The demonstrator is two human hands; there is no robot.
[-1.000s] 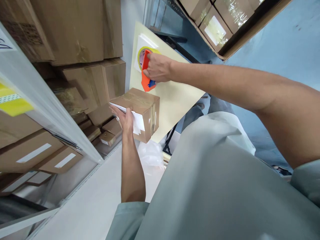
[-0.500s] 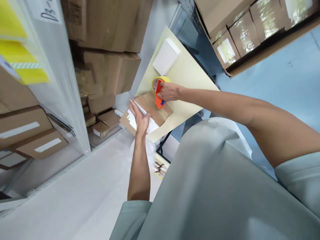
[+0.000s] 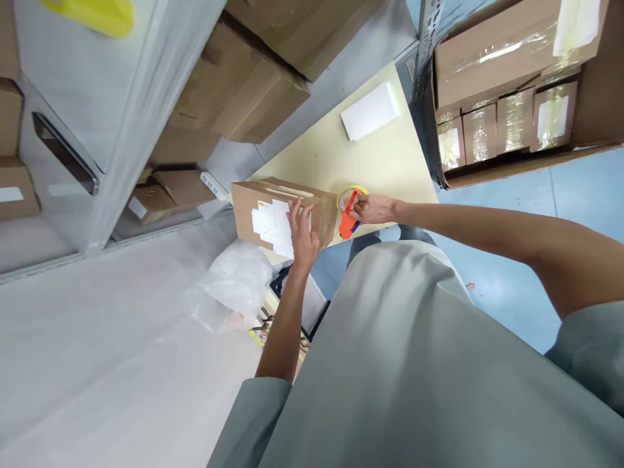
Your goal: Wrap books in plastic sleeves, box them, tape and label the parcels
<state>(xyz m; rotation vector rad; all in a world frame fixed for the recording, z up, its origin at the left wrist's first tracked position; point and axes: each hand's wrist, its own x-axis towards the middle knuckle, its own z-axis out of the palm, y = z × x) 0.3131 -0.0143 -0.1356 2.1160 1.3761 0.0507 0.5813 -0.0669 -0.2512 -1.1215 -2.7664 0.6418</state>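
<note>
A brown cardboard box [image 3: 246, 207] lies on the cream table [image 3: 322, 153], with white labels [image 3: 273, 224] on the side facing me. My left hand [image 3: 303, 234] rests on that side near its right end, fingers spread over the edge of a label. In my right hand [image 3: 373, 208] is an orange tape dispenser [image 3: 347, 224] with a roll of yellowish tape [image 3: 344, 195]. The dispenser is held just right of the box's end; whether its tape touches the box I cannot tell.
A white stack [image 3: 370, 112] sits at the table's far end. Shelves [image 3: 131, 117] with cartons stand on the left. A large open carton [image 3: 536, 159] of taped boxes is at the upper right. A white plastic bag [image 3: 236, 276] lies below the table's near-left corner.
The box has turned so its labelled side faces me. My right hand has brought the tape dispenser from above the box to beyond its right end. The camera view has also shifted.
</note>
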